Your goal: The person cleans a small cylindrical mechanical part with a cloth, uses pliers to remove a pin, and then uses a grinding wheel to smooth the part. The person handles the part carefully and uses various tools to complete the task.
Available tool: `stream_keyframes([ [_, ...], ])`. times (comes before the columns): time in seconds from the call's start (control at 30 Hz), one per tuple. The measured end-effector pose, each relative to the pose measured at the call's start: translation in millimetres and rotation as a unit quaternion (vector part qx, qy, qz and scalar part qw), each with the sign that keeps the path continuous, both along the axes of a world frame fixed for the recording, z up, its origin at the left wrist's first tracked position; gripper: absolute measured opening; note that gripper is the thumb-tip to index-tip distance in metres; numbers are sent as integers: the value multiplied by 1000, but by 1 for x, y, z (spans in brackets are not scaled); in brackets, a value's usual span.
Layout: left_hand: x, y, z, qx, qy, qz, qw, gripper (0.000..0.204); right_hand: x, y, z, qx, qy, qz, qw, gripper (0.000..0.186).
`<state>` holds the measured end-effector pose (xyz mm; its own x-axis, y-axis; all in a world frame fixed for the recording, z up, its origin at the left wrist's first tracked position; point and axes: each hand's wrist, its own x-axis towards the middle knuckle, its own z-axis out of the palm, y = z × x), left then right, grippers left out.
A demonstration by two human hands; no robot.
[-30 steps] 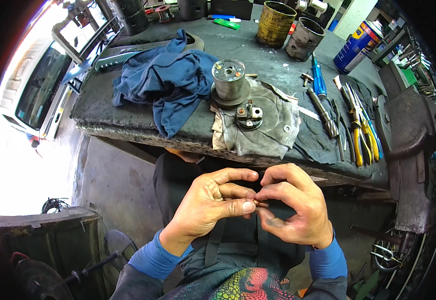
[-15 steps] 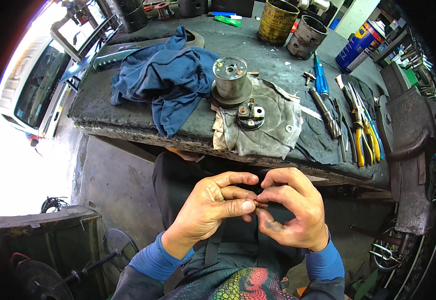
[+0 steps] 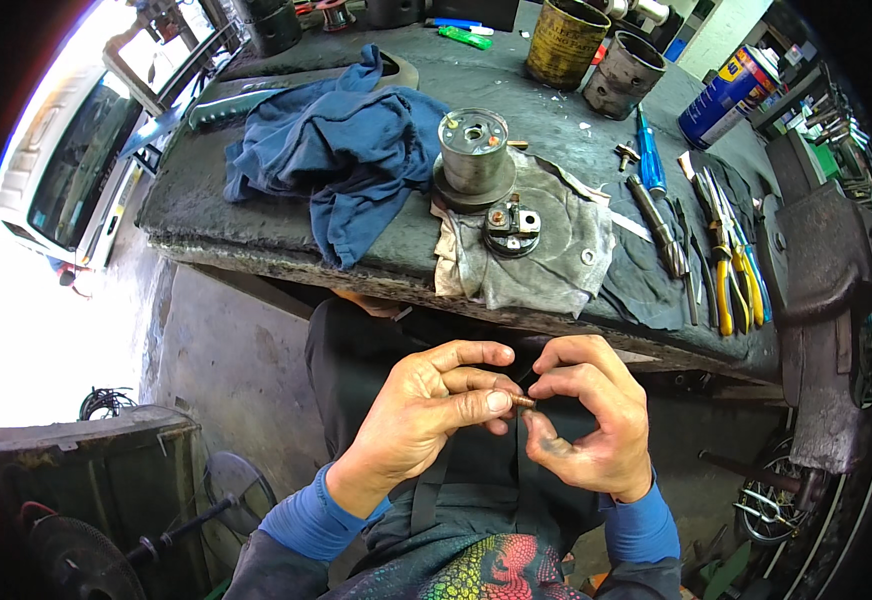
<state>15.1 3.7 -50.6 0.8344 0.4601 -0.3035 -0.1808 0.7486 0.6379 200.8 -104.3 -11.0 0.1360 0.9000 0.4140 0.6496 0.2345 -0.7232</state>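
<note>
Over my lap, my left hand (image 3: 421, 405) pinches a small copper-coloured threaded piece, seemingly a bolt (image 3: 523, 401), between thumb and fingertips. Its end sticks out toward my right hand (image 3: 596, 420), whose thumb and forefinger curve on either side with a gap between them. No firm grip by the right hand shows. On the bench ahead, a metal cylinder with a flanged base (image 3: 474, 155) stands on a grey rag (image 3: 556, 240). A small round black part with metal terminals (image 3: 512, 228) sits in front of it, and a washer (image 3: 588, 257) lies to the right.
A blue cloth (image 3: 341, 150) is heaped on the workbench (image 3: 191, 215). On the right lie a blue screwdriver (image 3: 650, 155), a metal rod tool (image 3: 659, 225) and yellow-handled pliers (image 3: 731, 285). A spray can (image 3: 726, 98) and a yellow tin (image 3: 564, 45) stand farther back.
My right thumb and forefinger have drawn slightly back from the bolt, so more of its end shows. The left hand keeps its pinch. The bench has shifted slightly in the view.
</note>
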Motion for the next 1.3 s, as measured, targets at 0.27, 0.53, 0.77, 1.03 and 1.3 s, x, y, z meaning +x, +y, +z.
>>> stream_keyframes([
  [0.27,-1,1,-12,-7,27,23,999,40,32,18,28,-18,-78,-31,996,29],
  [0.53,-10,-11,-13,19,38,54,998,41,96,112,52,-125,-265,-6,956,22],
  [0.77,-25,-5,-17,47,74,115,989,39,112,124,54,-220,-281,41,933,32],
  [1.03,-2,9,17,146,73,112,980,40,119,95,59,-166,-156,-18,974,28],
  [1.3,64,38,56,650,104,235,715,41,94,53,31,-76,-215,-52,972,23],
])
